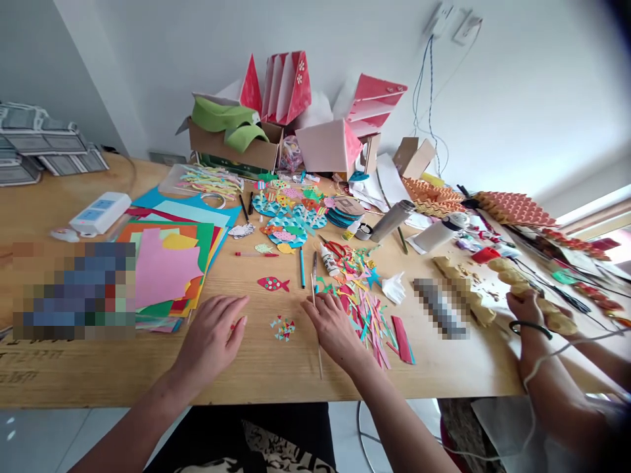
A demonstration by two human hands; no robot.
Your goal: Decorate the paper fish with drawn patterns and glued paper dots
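My left hand lies low over the table with its fingers stretched forward and its thumb apart. A small red spot shows between its thumb and fingers. Under the curled fingers of my right hand runs a thin stick, pale at its near end and darker at the far one; whether it is a brush I cannot tell. Between and beyond both hands lies a red paper fish with pale dots. Nearer me is a small heap of colored paper bits. A blue pen lies just past my right hand.
Colored paper sheets are stacked at left. Paper strips, scissors and a glue bottle lie at right. Paper fish cluster behind. Two bottles stand or lean farther back. Another person's hand holds a yellowish twisted piece.
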